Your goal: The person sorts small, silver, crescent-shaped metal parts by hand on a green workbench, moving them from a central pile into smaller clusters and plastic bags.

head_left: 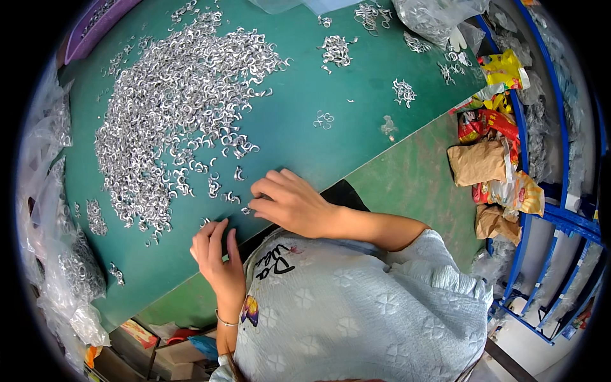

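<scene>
A wide heap of small silvery curved metal pieces [178,95] is spread over the green tabletop [299,153]. At the table's near edge, my left hand [217,258] has its fingers bent, with a small metal piece [204,222] by its fingertips. Whatever lies inside those fingers is hidden. My right hand [289,202] rests farther right with curled fingers, its tips beside another curved metal piece [246,210]. A few loose pieces [230,198] lie between the right fingertips and the heap.
Small separate piles [336,51] dot the far right of the table. Clear plastic bags [73,267] line the left edge, and a purple bin [95,28] stands far left. Blue shelving [519,127] with packets and a brown paper bag [477,162] is at the right.
</scene>
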Demonstrator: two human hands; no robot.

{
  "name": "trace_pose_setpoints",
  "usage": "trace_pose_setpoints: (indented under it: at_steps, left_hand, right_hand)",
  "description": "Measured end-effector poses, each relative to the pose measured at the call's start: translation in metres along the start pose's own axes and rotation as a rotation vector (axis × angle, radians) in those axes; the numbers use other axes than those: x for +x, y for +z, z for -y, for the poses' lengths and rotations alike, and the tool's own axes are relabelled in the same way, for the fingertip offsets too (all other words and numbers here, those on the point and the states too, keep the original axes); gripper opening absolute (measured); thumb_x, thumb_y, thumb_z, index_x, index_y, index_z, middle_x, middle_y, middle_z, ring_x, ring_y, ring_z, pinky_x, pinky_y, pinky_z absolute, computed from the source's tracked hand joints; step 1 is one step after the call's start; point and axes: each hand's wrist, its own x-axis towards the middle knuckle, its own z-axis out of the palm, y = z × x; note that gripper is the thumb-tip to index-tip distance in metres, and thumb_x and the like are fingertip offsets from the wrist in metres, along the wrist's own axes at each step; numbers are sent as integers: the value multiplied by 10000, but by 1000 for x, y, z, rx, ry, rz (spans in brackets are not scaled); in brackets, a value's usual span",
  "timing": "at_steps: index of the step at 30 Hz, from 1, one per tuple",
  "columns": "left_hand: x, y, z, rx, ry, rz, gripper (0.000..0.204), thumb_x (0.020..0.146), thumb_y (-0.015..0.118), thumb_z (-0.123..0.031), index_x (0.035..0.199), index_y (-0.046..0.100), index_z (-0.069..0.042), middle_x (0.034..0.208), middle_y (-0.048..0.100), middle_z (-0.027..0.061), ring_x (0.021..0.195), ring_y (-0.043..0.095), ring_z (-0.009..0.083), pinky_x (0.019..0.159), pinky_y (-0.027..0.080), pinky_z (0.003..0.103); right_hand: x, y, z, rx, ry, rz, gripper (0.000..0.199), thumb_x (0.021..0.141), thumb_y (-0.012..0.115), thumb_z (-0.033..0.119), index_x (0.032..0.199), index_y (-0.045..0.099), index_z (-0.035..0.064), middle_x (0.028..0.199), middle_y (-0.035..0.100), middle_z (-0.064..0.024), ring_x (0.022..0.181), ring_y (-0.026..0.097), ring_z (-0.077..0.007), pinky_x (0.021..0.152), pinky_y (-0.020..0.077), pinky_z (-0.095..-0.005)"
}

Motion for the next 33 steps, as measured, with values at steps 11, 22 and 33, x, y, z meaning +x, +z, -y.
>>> trace_pose_setpoints:
  at_steps: [11, 22, 33]
  left_hand:
    - [-1, 2, 1, -21, -6, 3, 258, 801, 699, 43, 1051, 670, -17, 1010, 627, 97, 954, 588, 275, 853, 400, 357]
    - [-2, 3, 0, -27, -36, -2, 255, 784, 715, 36, 1026, 681, -38, 1015, 639, 102, 956, 605, 281, 853, 434, 352]
    - [-9, 5, 0, -125, 13, -8, 289, 766, 726, 25, 1042, 663, -34, 998, 618, 79, 906, 569, 258, 789, 380, 358]
  right_hand:
    - [0, 11, -1, 55, -11, -48, 102, 777, 628, 91, 841, 577, 31, 912, 509, -81, 865, 511, -250, 749, 427, -363]
    - [-9, -13, -1, 15, 107, -54, 245, 764, 753, 102, 970, 640, 31, 991, 546, -91, 879, 553, -279, 772, 471, -385]
    - [-26, -100, -64, -335, 407, -414, 288, 801, 741, 51, 1085, 694, 38, 1006, 625, -139, 937, 600, -303, 824, 490, -369]
